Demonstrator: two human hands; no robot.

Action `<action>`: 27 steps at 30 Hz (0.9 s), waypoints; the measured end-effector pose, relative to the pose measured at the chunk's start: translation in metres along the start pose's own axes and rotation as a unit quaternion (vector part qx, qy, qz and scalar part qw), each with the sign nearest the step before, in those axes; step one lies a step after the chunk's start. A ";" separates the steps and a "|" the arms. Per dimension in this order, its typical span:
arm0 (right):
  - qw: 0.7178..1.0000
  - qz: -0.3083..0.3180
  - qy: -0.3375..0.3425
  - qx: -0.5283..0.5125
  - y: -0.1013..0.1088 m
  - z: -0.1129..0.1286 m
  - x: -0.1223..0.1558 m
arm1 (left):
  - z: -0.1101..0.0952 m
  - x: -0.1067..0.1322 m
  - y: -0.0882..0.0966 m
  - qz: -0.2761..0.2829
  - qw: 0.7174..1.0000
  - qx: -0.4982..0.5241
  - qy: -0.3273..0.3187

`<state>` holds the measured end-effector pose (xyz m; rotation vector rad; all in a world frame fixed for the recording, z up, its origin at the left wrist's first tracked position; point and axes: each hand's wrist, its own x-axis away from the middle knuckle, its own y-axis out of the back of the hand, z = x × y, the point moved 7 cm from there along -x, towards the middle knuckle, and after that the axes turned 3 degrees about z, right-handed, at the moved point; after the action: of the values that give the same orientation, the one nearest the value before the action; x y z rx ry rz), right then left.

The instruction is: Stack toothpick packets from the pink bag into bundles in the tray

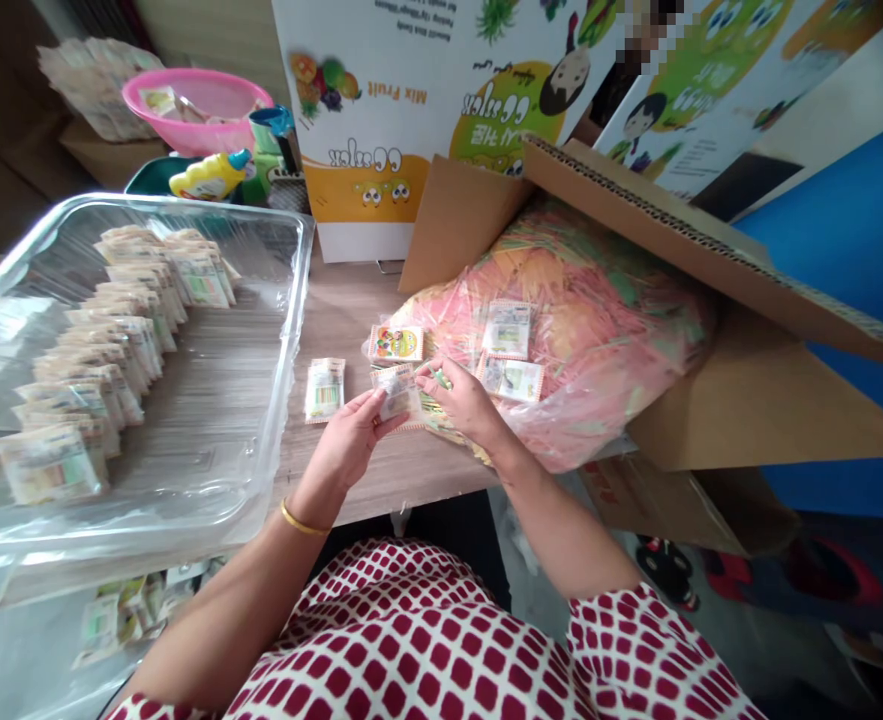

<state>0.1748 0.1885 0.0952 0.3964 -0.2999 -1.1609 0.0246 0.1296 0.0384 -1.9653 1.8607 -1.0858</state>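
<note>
My left hand [351, 435] pinches a small see-through packet [396, 385] between thumb and fingers. Close to its right edge, my right hand [465, 402] has its fingertips pressed together, with a bit of green showing at them; what it is I cannot make out. A fruit-printed packet [397, 344] lies just beyond, and another packet [325, 390] rests on the table to the left. Two more, a packet [508, 330] and a lower packet [523, 381], lie on a big clear plastic bag [591, 290] full of pink, yellow and green flat pieces.
A clear plastic tray [257, 440] on the left holds rows of overlapping packets [122, 330]. The bag spills from an open cardboard box [771, 400]. Printed cartons [366, 110] stand behind. At the back left are a pink basin [186, 132] and a yellow bottle [208, 177].
</note>
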 end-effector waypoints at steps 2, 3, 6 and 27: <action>1.000 0.009 0.007 0.000 0.000 0.006 0.002 | -0.001 -0.001 0.002 -0.008 0.999 -0.022 -0.031; 1.000 0.018 0.008 0.004 -0.001 0.008 0.004 | -0.001 -0.001 0.002 -0.009 0.998 -0.035 -0.044; 0.999 0.036 -0.006 0.024 -0.006 0.009 0.008 | -0.001 0.001 0.000 -0.011 0.996 -0.063 -0.067; 0.966 0.032 0.010 0.255 -0.013 0.031 0.020 | -0.004 0.007 -0.001 -0.016 0.990 -0.111 -0.087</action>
<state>0.1583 0.1607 0.1172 0.8431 -0.5932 -1.0076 0.0223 0.1246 0.0445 -2.1394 1.9298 -0.7134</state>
